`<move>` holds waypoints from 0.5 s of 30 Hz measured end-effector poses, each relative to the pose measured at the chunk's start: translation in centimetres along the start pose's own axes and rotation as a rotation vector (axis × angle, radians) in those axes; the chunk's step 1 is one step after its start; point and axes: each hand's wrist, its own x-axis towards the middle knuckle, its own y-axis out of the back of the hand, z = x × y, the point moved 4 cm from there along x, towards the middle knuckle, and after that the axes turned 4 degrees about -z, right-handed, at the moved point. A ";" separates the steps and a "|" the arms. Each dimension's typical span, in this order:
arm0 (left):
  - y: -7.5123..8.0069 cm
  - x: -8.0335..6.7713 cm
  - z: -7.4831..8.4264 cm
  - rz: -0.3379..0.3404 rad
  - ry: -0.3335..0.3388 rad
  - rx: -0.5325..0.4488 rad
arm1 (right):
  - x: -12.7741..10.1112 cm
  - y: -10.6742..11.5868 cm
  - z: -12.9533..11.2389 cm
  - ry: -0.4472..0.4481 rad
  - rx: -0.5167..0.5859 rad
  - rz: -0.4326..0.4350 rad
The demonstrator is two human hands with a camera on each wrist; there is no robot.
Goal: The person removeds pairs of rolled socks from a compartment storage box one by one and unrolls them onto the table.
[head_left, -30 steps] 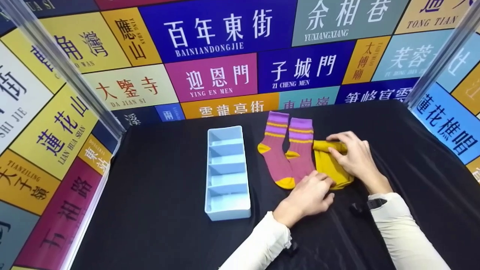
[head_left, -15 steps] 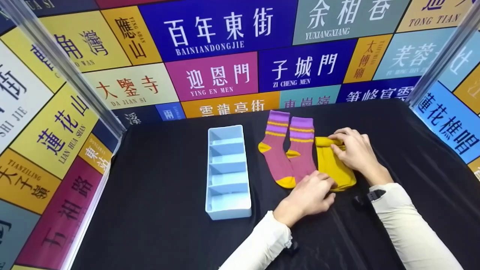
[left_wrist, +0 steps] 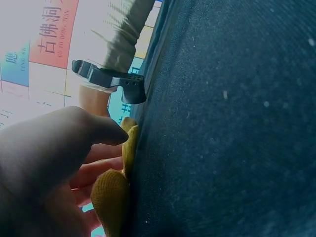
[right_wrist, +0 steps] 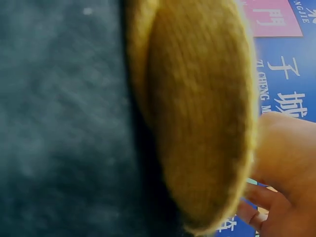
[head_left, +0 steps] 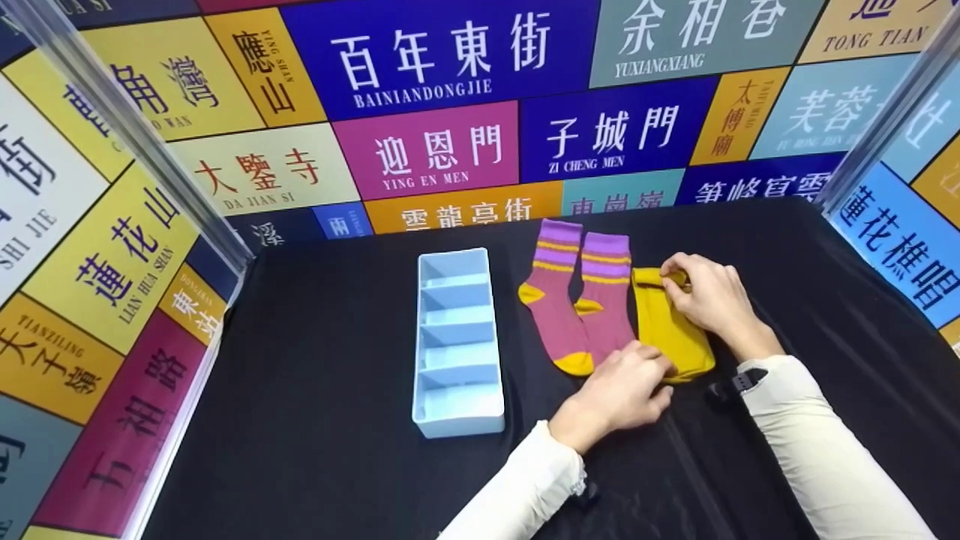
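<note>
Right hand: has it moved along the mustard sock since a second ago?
Yes. The right hand has slid toward the far end of the mustard sock, away from the left hand, which stayed at the near end.

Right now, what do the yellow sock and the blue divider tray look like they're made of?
The yellow sock looks like knitted fabric, matte and slightly fuzzy; the right wrist view shows fine ribbing. The blue divider tray seems to be moulded plastic: smooth, rigid thin walls with a soft sheen. Neither can be confirmed by look alone.
</note>
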 end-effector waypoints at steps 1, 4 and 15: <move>0.0 0.0 0.0 0.000 0.001 -0.001 | 0.1 0.0 0.0 -0.006 0.001 -0.016; 0.0 0.0 -0.1 -0.002 0.005 -0.008 | 0.4 -0.1 0.1 -0.022 0.008 -0.063; -0.1 0.1 -0.1 0.015 -0.011 0.019 | 1.4 -0.1 -0.1 -0.083 -0.003 -0.021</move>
